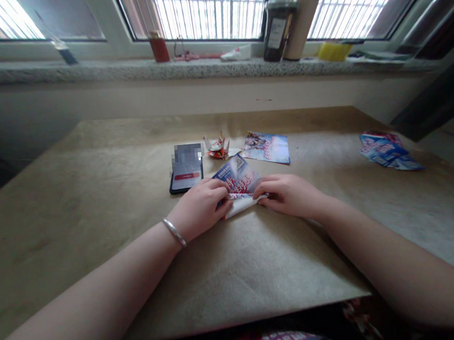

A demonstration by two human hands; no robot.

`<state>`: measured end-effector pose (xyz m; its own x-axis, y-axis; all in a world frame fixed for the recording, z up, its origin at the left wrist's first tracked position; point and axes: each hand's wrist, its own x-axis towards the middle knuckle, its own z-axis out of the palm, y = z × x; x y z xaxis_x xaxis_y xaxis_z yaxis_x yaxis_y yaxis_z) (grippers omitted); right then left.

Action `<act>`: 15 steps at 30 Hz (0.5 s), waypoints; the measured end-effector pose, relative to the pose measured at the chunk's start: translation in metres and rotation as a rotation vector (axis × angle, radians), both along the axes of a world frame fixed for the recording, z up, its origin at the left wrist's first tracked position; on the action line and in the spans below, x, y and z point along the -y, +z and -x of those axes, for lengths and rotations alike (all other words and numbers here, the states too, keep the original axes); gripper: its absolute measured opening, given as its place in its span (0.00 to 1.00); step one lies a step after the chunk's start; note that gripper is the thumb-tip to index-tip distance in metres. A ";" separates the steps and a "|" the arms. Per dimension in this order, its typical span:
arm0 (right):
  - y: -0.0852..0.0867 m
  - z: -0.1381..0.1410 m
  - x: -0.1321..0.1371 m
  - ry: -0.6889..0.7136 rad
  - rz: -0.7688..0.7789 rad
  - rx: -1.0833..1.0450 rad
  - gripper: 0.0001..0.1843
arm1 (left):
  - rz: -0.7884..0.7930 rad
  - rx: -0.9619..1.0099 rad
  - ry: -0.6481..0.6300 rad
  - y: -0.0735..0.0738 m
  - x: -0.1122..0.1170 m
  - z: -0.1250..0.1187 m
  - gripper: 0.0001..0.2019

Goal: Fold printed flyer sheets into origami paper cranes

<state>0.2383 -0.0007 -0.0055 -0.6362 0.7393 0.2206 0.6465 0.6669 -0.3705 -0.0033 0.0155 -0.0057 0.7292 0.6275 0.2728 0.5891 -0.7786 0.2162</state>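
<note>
A printed paper sheet (239,182), blue with red lettering, lies on the brown paper-covered table (96,201) and is partly folded, its white underside showing at the near edge. My left hand (200,207), a silver bangle on its wrist, pinches the sheet's left side with curled fingers. My right hand (290,195) presses and pinches the folded edge from the right. Just beyond the sheet sit a finished red-and-white folded paper crane (217,147) and a phone (186,168) with its screen lit.
Another printed flyer (266,147) lies flat behind the hands. A small stack of flyers (386,151) rests at the right of the table. The window sill (125,70) behind holds a red container (159,47), a dark jar (277,32) and a yellow object (333,51).
</note>
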 end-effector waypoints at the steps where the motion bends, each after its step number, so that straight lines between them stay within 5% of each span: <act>1: 0.000 0.000 0.000 0.012 -0.005 0.004 0.08 | -0.001 -0.003 0.008 -0.001 -0.001 0.000 0.08; 15: -0.002 0.002 0.000 0.003 -0.139 0.148 0.10 | 0.024 0.014 0.068 -0.008 -0.007 -0.001 0.07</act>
